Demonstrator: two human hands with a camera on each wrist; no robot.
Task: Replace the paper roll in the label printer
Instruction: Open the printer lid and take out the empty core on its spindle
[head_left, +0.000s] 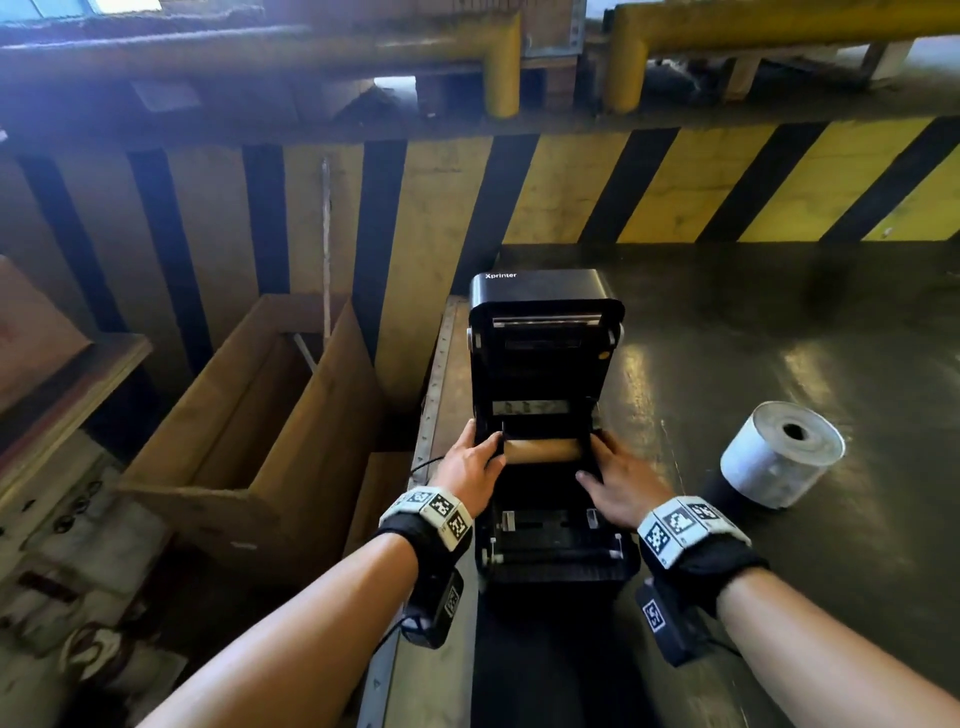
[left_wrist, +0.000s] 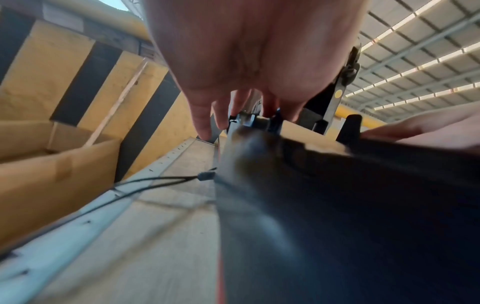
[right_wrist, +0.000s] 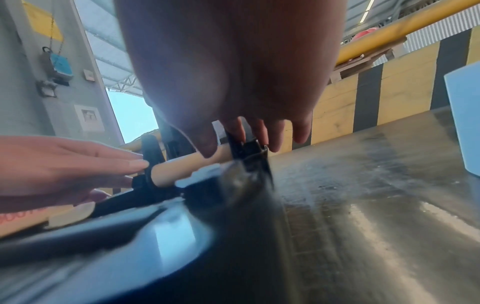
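The black label printer (head_left: 545, 545) stands open at the table's left edge, its lid tilted up and back. A bare brown cardboard core (head_left: 543, 450) (right_wrist: 182, 166) lies across the bay between two black roll holders. My left hand (head_left: 470, 460) (left_wrist: 241, 98) pinches the left holder (right_wrist: 150, 152), thumb inside and fingers outside. My right hand (head_left: 618, 480) (right_wrist: 233, 131) grips the right holder (right_wrist: 249, 150), its thumb tip resting on the core's end. A full white paper roll (head_left: 782, 457) (right_wrist: 465, 123) stands on end on the table to the right, apart from both hands.
An open cardboard box (head_left: 249, 415) sits below the table's left edge. A yellow and black striped wall (head_left: 675, 182) runs close behind the printer. A thin black cable (left_wrist: 155, 183) trails off the printer's left side. The dark table top (head_left: 779, 322) stretches to the right.
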